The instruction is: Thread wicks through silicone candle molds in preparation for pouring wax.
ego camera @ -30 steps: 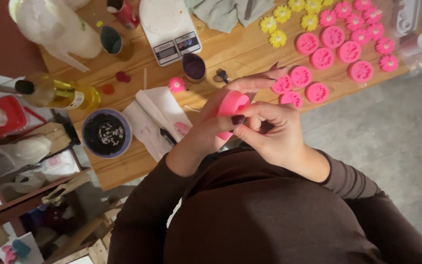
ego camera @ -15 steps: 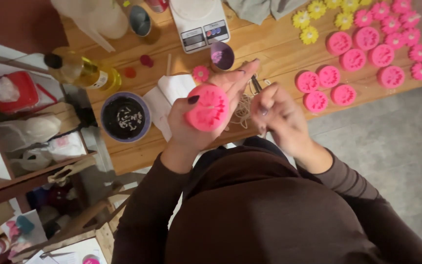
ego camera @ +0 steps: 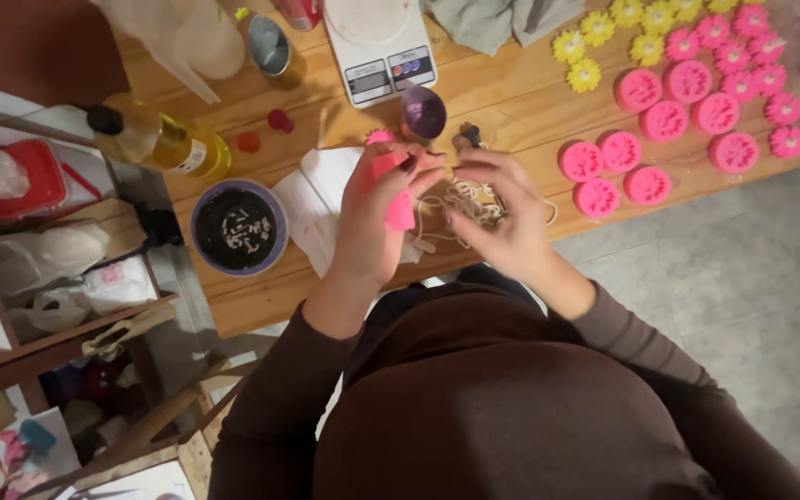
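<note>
Over the wooden table [ego camera: 511, 102], the left hand [ego camera: 377, 218] is gripping a pink flower candle [ego camera: 395, 199], now turned edge-on, while the right hand's [ego camera: 502, 218] fingers are closing on pale wick string [ego camera: 465, 199], suggesting wicking.

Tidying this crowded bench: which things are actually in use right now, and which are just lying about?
In use:
left hand, holding pink round wax piece
right hand, in pale tangled wick strings

Lying about:
white kitchen scale
dark round bowl
yellow flower-shaped pieces
yellow oil bottle
</note>
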